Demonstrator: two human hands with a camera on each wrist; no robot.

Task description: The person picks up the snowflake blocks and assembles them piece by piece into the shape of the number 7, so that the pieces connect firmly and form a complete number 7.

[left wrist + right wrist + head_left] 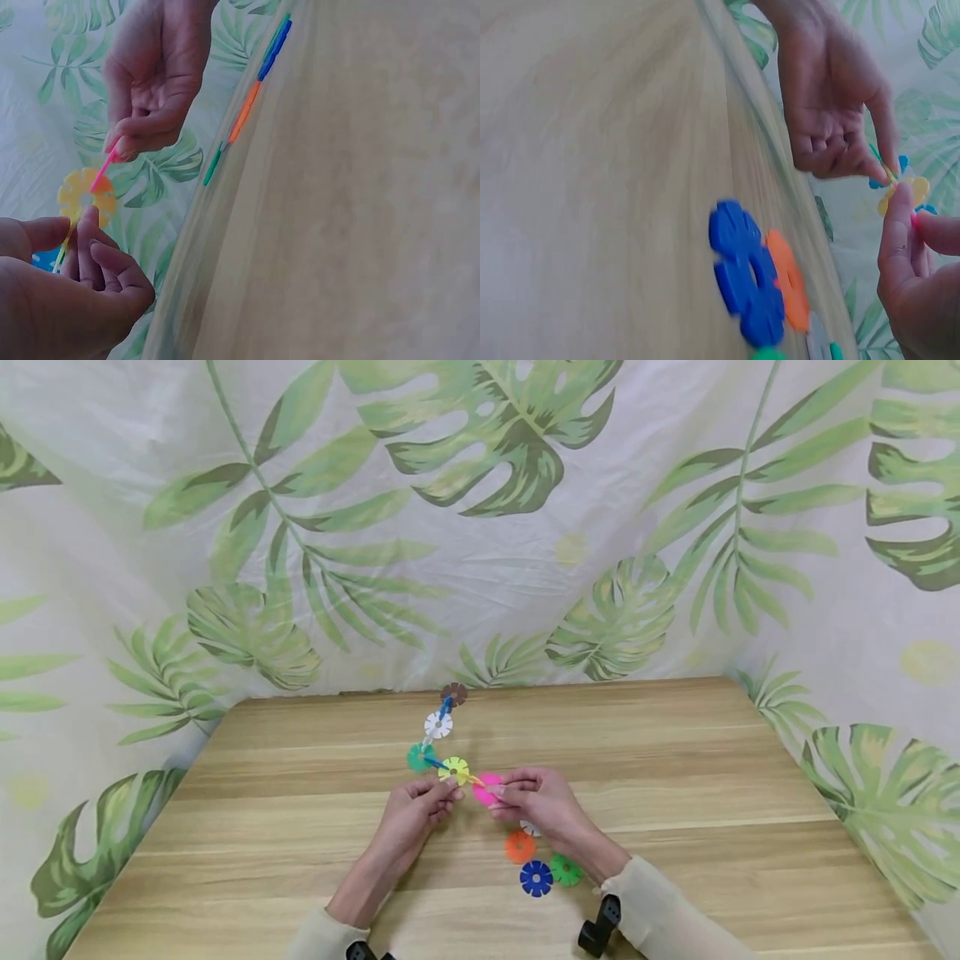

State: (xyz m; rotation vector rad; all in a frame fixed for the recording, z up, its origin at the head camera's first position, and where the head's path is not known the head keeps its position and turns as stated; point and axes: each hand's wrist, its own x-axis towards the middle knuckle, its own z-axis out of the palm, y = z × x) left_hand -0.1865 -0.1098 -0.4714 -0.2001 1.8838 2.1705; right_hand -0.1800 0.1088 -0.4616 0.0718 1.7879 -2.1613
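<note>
We see the left hand (415, 814) with its grip narrow, thumb and fingers pinching the lower edge of a lime-yellow disc (453, 763). The right hand (545, 806) has a narrow grip too, thumb and fingers holding a pink disc (486, 787). Between the two, near the middle of the counter (300, 827), an amber disc (73, 193) reaches from the lime-yellow one to the pink, whose edge meets it. From the left hand the joined chain leads away from us: a blue piece (433, 762) seen edge-on, a teal disc (417, 757), a pale piece (427, 743), a white disc (438, 732), another blue piece seen edge-on, and a brown disc (456, 690) near the counter's far edge. We cannot tell whether that far end touches the wood. Under and beside the right hand, we find separate discs on the counter: a white one partly hidden, an orange disc (513, 846), a dark blue disc (527, 877) and, just beside it, a green disc (561, 865). Pale sleeves (675, 902) cover both forearms, and beyond the counter hangs a leaf-printed cloth (480, 568).
</note>
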